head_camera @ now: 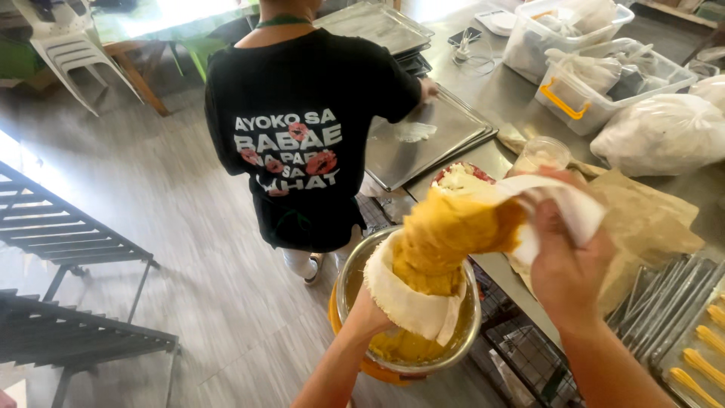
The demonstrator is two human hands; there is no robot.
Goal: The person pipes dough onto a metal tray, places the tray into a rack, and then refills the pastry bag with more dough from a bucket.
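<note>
Both hands are clamped on a cloth piping bag (453, 234) full of yellow batter, held tilted over a steel bowl (472, 317). Left hand (370, 310) grips the bag's lower, wide cloth end, which hangs just inside the bowl. Right hand (563, 257) is closed round the bag's upper white end, up and to the right of the bowl. Yellow batter pools in the bowl's bottom. The bowl sits on sth orange (377, 370), mostly hidden; can't tell what.

Right of the bowl runs the steel worktop (513, 91). On it, nearest the bowl: brown paper (649, 219) under the right hand, a clear cup (542, 153) just beyond it, and a dish w/ white stuff (459, 177) behind the bag. Low right of the bowl, a ridged tray (680, 310) holds yellow piped strips (702, 366).

Beyond the bowl stands another person in a black printed tee (298, 136), back turned, one hand (428, 89) on flat baking sheets (423, 143). Farther along the worktop: clear bins (581, 75) w/ orange latches and white bags (664, 136). Left of the bowl, across the floor, dark metal racks (68, 234).
</note>
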